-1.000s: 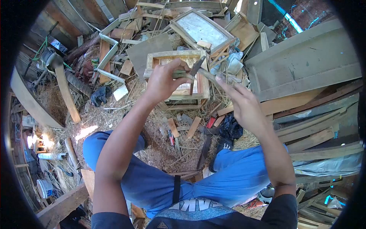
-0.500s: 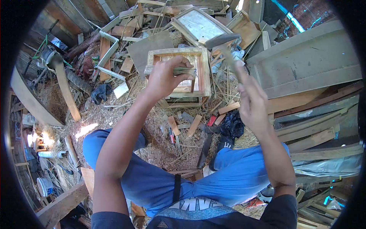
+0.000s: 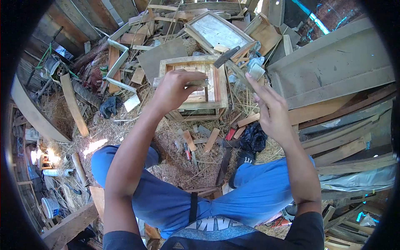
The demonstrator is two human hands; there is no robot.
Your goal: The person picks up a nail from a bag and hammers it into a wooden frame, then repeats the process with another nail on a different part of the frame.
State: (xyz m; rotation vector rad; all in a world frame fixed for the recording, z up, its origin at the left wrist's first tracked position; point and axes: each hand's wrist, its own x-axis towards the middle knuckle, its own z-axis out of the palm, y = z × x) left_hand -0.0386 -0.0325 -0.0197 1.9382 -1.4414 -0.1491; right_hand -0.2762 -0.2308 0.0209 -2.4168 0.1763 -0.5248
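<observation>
My left hand (image 3: 177, 89) is wrapped round a short strip of wood (image 3: 198, 83), held above a wooden frame box (image 3: 225, 85) on the ground. A dark upright piece shows at the strip's right end. My right hand (image 3: 271, 109) grips the wooden handle of a hammer (image 3: 227, 57). The hammer's dark head is up and to the right of my left hand, apart from the strip.
A framed panel (image 3: 218, 31) lies behind the box among wood scraps. A large grey board (image 3: 333, 66) leans at the right. A red-handled tool (image 3: 188, 153), a black plastic bag (image 3: 253, 137) and offcuts lie near my feet.
The hammer has come down and left, toward the strip, and its head now shows sharply. My left hand still holds the strip, with its fingers slightly more closed.
</observation>
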